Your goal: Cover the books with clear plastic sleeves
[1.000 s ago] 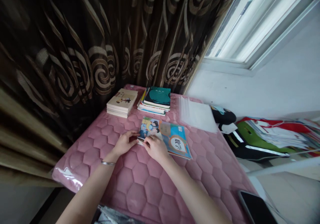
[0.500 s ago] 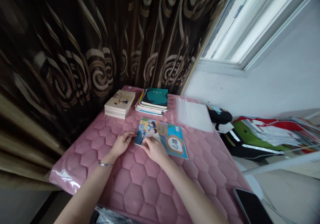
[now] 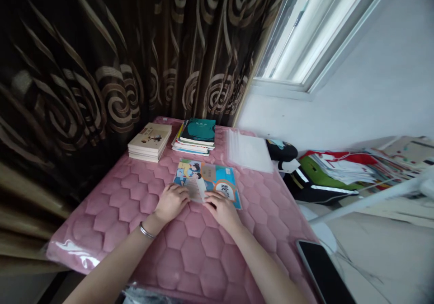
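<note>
A textbook (image 3: 210, 174) with a blue and orange cover, a drawing of children and large dark characters lies flat in front of me. A clear, glossy layer seems to cover it. My left hand (image 3: 172, 202), with a silver bangle at the wrist, has its fingers curled over the book's near left corner. Along the near edge, farther right, my right hand (image 3: 222, 210) grips the book with fingers on top and the thumb low. Between the hands shows a pale patch; I cannot tell whether it is cover print or plastic.
A stack of beige books (image 3: 149, 142) and a stack topped by a teal book (image 3: 198, 132) stand at the back. Clear plastic sheets (image 3: 252, 152) lie at the right. A phone (image 3: 323, 270) is near the right edge of the pink quilted table cover (image 3: 206, 259).
My left hand has moved from the book's left side onto its near edge. My right hand has slid right along that edge. The camera view has turned slightly right.
</note>
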`<state>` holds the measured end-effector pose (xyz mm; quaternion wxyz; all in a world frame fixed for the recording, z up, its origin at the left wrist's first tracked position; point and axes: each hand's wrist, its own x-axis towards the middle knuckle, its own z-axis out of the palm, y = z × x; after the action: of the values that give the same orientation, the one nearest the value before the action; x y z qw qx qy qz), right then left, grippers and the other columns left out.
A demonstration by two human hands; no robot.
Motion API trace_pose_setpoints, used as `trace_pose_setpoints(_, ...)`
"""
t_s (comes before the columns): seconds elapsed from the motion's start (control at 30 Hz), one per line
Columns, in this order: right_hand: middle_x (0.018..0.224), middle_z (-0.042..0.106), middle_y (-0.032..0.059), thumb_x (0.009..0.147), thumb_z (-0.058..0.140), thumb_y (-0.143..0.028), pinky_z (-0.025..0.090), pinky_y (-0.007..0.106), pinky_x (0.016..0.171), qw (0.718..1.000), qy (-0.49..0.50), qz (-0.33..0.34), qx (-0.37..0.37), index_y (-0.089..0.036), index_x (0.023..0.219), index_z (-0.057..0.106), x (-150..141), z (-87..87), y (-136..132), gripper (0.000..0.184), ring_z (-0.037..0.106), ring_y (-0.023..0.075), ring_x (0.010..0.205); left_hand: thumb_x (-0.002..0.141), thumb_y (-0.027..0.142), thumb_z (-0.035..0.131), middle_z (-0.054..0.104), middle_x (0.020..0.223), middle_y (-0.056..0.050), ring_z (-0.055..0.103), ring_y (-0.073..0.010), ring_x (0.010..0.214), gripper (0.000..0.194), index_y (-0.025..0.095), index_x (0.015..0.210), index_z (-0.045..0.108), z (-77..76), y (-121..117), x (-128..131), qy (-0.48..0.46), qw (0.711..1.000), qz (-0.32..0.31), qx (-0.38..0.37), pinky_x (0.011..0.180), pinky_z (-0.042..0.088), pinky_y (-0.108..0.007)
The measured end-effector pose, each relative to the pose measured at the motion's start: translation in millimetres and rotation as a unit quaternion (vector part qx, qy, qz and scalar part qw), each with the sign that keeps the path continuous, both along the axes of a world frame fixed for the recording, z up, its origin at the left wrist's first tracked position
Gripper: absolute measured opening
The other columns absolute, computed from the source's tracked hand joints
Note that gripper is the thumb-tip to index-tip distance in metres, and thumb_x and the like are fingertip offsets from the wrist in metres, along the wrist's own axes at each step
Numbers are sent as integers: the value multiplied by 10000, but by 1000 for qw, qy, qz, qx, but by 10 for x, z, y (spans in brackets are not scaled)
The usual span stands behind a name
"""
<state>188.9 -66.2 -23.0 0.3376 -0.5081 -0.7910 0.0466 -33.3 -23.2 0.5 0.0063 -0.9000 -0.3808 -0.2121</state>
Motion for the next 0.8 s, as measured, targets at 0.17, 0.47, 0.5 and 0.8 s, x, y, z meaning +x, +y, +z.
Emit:
trace_pose_setpoints(0.17,1067,716,57,848,638,-201,511,400,906,1000,12,-29,0,-224,865,704,427,-37,-139,71,625,228,1045,853,241,637,730,1075,-6,619,-216,1007,96,254,850,732,-6,108,-387,-23,999,37,-26,942,392,-417)
trace_pose_setpoints(0.47,1096,721,30,866,549,-224,519,393,916,995,50,-69,-48,-264,876,715,899,-54,-318,171,650,204,1048,867,217,613,702,1179,14,613,-195,1090,164,286,948,738,-56,199,-630,-48,994,36,-91,959,415,-375)
trace_pose_setpoints(0.5,1102,720,28,865,535,-211,518,390,922,995,55,-68,-55,-266,879,718,916,-53,-328,192,650,200,1052,874,217,603,699,1185,15,613,-193,1094,174,288,961,736,-60,197,-632,-46,994,33,-90,963,414,-376)
trace_pose_setpoints(0.8,1203,679,24,862,477,-183,451,422,1030,986,70,-24,-151,-272,1029,729,1062,23,-324,315,594,192,1168,892,176,528,708,1163,-11,610,-210,1088,253,296,967,738,-76,155,-604,-47,997,28,-61,966,411,-421)
